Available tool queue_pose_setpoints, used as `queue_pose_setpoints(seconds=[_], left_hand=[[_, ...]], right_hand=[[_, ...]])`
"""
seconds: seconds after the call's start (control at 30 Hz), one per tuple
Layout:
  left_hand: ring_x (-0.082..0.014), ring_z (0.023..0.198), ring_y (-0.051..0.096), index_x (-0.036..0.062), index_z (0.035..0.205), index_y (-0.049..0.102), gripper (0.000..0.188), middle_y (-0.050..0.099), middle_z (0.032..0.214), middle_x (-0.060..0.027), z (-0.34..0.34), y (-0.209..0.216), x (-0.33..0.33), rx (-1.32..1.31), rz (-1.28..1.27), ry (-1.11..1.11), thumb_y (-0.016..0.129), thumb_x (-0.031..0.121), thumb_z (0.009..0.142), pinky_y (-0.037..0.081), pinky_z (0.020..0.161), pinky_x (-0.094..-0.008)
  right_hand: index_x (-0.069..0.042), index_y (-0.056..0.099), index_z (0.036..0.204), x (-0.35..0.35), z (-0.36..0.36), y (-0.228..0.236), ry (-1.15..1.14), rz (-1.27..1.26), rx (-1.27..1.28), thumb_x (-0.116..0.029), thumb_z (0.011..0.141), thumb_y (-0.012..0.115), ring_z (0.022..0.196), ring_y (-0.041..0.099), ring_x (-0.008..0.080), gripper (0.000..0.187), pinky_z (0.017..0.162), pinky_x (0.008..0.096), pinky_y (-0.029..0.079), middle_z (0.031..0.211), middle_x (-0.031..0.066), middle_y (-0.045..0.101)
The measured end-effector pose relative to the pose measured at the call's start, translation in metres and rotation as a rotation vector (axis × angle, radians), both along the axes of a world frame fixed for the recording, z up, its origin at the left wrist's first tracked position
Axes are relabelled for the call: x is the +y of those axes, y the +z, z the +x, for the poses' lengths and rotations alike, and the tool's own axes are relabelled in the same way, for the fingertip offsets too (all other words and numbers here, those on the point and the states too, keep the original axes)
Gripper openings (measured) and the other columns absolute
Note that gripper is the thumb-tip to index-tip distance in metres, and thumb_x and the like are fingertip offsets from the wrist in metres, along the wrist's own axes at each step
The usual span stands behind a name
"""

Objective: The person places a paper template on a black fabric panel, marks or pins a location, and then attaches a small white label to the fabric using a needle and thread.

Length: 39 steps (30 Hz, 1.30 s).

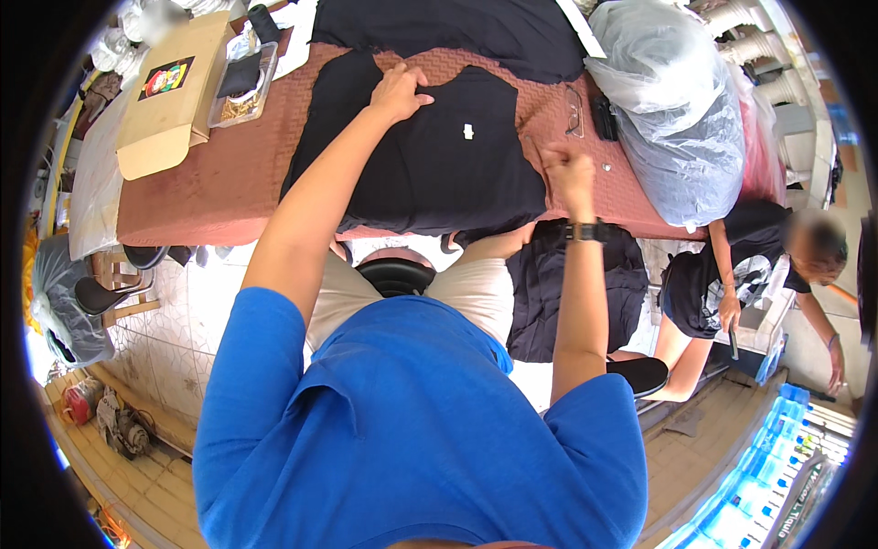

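A black garment piece [421,174] lies spread on the brown-covered table in front of me. A small white tag [468,132] sits on its upper right part. My left hand [400,91] rests on the cloth near its top edge, fingers apart and slightly bent. Just beyond the garment's right edge, over the table, my right hand [571,179] has its fingers pressed together. Whatever they pinch, if anything, is too small to make out. A pair of eyeglasses [574,112] lies beyond the right hand, beside a dark case [604,119].
More black cloth [448,32] covers the table's far side. At left stand a cardboard box [174,101] and a clear plastic tub [242,87]. A large stuffed plastic bag [677,119] bulges at right. Dark fabric [581,293] hangs beside my leg; another person [732,274] is at right.
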State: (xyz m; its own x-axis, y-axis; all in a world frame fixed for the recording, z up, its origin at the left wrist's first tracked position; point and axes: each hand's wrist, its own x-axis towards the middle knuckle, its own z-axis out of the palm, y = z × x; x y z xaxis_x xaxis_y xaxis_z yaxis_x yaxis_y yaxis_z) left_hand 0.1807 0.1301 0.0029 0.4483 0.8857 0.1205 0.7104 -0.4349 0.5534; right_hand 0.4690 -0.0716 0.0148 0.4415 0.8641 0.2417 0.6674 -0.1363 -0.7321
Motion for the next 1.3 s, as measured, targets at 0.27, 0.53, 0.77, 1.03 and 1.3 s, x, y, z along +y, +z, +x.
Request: queue_pose_setpoints(seconds=[0.27,0.53,0.77,1.03,1.3], left_hand=[[-0.0389,0.111,0.059,0.0021,0.103,0.058,0.027,0.063,0.111,-0.0172,-0.001,-0.007,0.014,-0.057,0.011,-0.170,0.071,0.024,0.093,0.048,0.093,-0.0465],[-0.0440,0.089,0.066,0.0005,0.104,0.049,0.024,0.066,0.087,-0.0237,-0.001,0.021,0.040,-0.269,0.132,-0.137,0.061,0.021,0.100,0.049,0.077,-0.0500],[-0.0180,0.090,0.057,0.0020,0.107,0.053,0.013,0.058,0.091,-0.0087,0.005,0.228,0.133,-0.951,0.718,-0.217,0.055,-0.002,0.095,0.048,0.084,-0.0328],[-0.0181,0.085,0.062,0.0072,0.113,0.066,0.021,0.068,0.098,-0.0059,-0.046,0.312,0.047,-0.841,-0.183,-0.323,0.053,0.006,0.096,0.051,0.079,-0.0298],[-0.0147,0.129,0.049,0.0057,0.113,0.073,0.022,0.066,0.128,-0.0053,-0.095,0.090,-0.021,-0.444,-1.019,-0.249,0.064,0.010,0.094,0.038,0.105,-0.0287]], right_hand=[[-0.003,0.061,0.092,0.011,-0.072,-0.047,0.002,0.215,-0.379,-0.005,0.090,0.065,0.089,0.058,0.0370,0.005,0.086,0.0507,0.042,0.089,0.0129,0.065],[0.001,0.056,0.092,0.036,-0.076,-0.006,-0.033,0.325,0.119,-0.004,0.096,0.062,0.080,0.064,0.0333,0.009,0.074,0.0390,0.050,0.086,0.0172,0.065],[0.002,0.058,0.095,0.128,-0.079,0.161,0.096,0.852,-0.033,-0.007,0.096,0.066,0.081,0.059,0.0165,0.012,0.077,0.0315,0.050,0.088,0.0097,0.064],[0.002,0.062,0.093,0.124,-0.098,0.170,0.203,0.873,0.223,-0.006,0.094,0.069,0.087,0.061,0.0141,0.011,0.085,0.0303,0.050,0.091,0.0073,0.066],[0.002,0.065,0.094,0.032,-0.108,0.022,0.246,0.267,0.371,-0.007,0.096,0.068,0.082,0.062,0.0108,0.010,0.075,0.0259,0.051,0.096,0.0083,0.072]])
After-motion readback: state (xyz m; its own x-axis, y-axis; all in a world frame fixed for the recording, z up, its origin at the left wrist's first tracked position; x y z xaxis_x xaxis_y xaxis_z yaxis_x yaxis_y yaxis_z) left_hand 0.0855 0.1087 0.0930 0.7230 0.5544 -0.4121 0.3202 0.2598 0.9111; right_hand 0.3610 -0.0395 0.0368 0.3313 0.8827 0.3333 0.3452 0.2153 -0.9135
